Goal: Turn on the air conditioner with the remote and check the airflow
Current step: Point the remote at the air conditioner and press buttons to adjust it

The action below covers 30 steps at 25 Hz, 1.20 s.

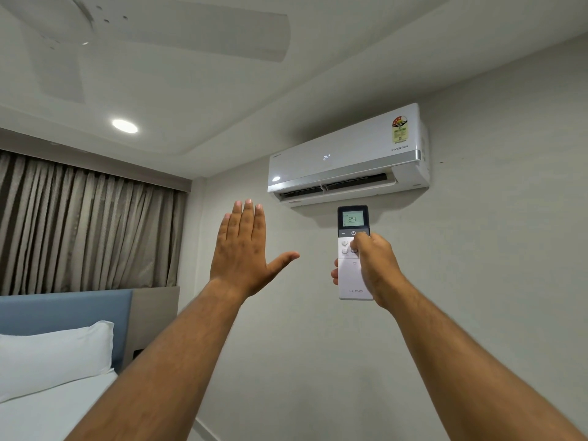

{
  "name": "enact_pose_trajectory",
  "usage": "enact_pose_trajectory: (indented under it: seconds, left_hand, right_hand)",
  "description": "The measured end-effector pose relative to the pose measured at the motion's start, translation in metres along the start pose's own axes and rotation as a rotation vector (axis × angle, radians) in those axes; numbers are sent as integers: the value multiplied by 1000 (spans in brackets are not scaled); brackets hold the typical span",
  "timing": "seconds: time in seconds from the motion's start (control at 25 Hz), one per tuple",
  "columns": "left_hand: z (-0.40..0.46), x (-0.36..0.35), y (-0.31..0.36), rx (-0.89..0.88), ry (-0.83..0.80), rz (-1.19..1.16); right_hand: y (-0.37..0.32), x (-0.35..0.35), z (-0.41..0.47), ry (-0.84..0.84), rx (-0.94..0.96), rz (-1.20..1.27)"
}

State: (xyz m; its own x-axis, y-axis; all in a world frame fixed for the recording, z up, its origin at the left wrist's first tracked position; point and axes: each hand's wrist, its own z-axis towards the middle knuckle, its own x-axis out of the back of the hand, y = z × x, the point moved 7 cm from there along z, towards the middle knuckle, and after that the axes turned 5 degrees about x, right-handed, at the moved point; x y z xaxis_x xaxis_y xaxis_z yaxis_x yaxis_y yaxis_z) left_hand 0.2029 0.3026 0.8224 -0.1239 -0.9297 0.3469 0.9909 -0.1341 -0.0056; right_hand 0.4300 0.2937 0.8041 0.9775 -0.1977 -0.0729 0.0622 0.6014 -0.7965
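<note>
The right hand (377, 267) has its grip closed around a white remote (351, 268), holding it upright and pointed at the wall, with the thumb lying over the buttons just under the power key and fingertips showing at the remote's left edge. The remote's small screen reads 24 and the name LLOYD is printed near its lower end. To its left the left hand (245, 249) is raised with an open grip, palm turned away toward the wall, four fingers together and pointing up, thumb spread out toward the remote; it holds nothing and touches nothing. Directly above the remote, high on the wall, hangs the air conditioner (348, 154), its front showing 24 and its bottom louver standing open. Further out on the left are pleated curtains (86, 227), a blue headboard (63, 308) and a white pillow (54, 358) on the bed. On the ceiling are a lit round lamp (124, 126) and a ceiling fan (178, 30).
</note>
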Motion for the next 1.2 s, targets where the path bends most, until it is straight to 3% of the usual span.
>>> enact_pose_trajectory:
  seconds: [1.2]
  left_hand:
    - [0, 24, -2, 10, 35, -15]
  right_hand:
    - [-31, -1, -16, -7, 52, -21]
